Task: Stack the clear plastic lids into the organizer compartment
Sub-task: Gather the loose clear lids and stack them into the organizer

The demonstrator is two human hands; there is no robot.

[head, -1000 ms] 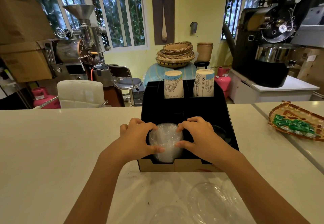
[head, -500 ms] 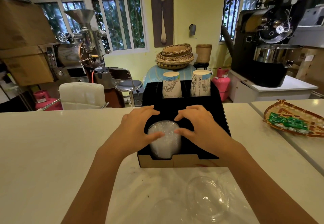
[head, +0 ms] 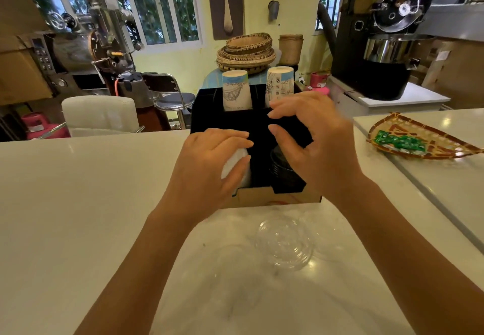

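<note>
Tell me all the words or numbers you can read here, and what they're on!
None can be read.
Left paper cup: a drawn picture, no clear words.
Right paper cup: small printed marks, too blurred to read.
Green packets in the woven tray: print too small.
Roaster control panel: buttons and a display, unreadable.

Indoor scene, moderately bright. Daylight enters through the rear windows (head: 159,7); soft overhead light adds small glints on the white counter (head: 78,203) and a highlight on the steel drum (head: 387,46). Shadows are faint and diffuse. Wide-angle distortion bows verticals near the edges. The right hand (head: 317,148) shows motion blur. The clear lid (head: 284,243) shows specular sparkle.
</note>
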